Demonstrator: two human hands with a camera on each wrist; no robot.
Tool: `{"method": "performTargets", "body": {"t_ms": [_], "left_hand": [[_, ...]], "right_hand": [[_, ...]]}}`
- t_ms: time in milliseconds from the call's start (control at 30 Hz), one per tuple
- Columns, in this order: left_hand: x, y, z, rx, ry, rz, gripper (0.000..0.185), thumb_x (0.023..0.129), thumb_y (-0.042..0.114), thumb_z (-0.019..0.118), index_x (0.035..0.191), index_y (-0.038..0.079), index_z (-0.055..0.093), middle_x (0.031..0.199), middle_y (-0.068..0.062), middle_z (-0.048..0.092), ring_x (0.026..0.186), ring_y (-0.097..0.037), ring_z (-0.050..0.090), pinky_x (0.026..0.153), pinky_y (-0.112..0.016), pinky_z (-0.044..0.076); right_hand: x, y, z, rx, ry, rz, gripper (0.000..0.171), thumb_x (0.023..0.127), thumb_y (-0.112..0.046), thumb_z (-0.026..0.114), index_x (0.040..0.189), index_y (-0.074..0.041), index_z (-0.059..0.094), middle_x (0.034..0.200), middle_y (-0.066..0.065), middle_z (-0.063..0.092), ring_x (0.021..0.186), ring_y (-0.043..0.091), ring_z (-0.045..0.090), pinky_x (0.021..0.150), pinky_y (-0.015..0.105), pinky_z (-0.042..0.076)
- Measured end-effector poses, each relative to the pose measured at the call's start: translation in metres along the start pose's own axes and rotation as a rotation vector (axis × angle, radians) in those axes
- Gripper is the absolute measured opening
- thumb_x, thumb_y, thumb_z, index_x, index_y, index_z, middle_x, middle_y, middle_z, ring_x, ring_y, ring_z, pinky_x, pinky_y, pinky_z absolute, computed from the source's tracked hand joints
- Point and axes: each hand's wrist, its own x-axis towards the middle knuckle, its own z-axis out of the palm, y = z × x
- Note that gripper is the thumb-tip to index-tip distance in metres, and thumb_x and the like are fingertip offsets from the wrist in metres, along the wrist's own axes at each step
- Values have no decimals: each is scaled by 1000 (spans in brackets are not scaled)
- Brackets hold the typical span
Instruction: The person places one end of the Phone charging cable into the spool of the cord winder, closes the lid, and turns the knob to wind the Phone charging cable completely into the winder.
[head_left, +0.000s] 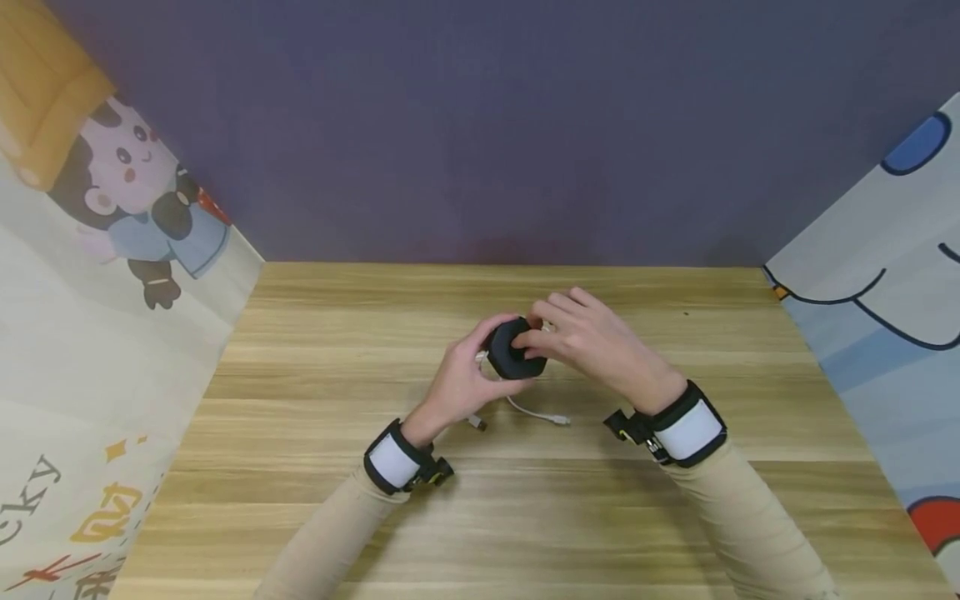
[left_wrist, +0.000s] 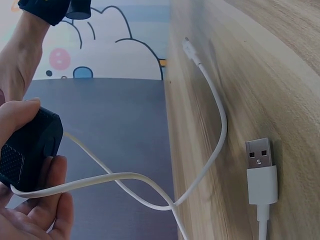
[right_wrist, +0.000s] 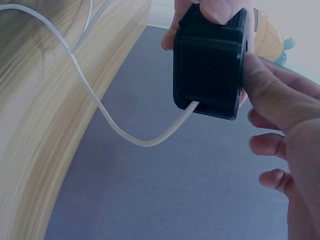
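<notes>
Wooden table (head_left: pixel 315 467) across the whole lower view, backed by a dark purple wall (head_left: pixel 480 125), with cartoon-printed panels to the left (head_left: pixel 97 333) and right (head_left: pixel 885 292). Two beige sleeves (head_left: pixel 750 525) reaching in from the near edge, each wrist banded in black and white. Above the table's middle, held up between both hands, a small black box (head_left: pixel 516 350) with a textured face and rounded corners. Left hand (head_left: pixel 461 379) curled round the box from below and behind, fingers and thumb gripping it. Right hand (head_left: pixel 592 337) closed on the box's other side, thumb pressed to its edge, remaining fingers loosely bent. Thin white cable (head_left: pixel 536 412) emerging from a slot in the box, looping down onto the table. White USB plug (left_wrist: pixel 261 170) lying flat on the wood, apart from the hands.
</notes>
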Motion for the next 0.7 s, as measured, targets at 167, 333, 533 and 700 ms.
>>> {"method": "performTargets", "body": {"t_ms": [167,333,533,700], "left_hand": [[-1,0,0,9,-4,5,81,79,16,91,149,12,50,137,-8,66,116,-19,67,97,-37,56],[-1,-1,1,9,-1,22,81,79,16,91,149,15,50,138,-7,65,117,-19,67,97,-36,56],[-1,-1,3,12,4,20,81,78,16,92,148,15,51,136,-7,67,114,-18,68,96,-35,56],[0,0,4,20,20,17,81,76,16,93,147,15,53,133,-7,68,112,-18,69,95,-35,57]], "right_hand": [[-1,-1,-1,-11,-29,2,32,78,-16,88,107,-21,76,100,1,60,91,22,58,81,37,46],[-2,-1,-1,-35,-26,2,31,79,-16,89,107,-20,75,99,2,59,90,22,57,80,37,46],[-4,-1,5,-28,48,7,26,80,-23,88,102,-19,75,95,2,58,86,22,56,75,36,45],[-4,-3,9,-10,89,43,21,86,-33,80,96,-16,73,92,2,57,83,22,55,73,36,44]]}}
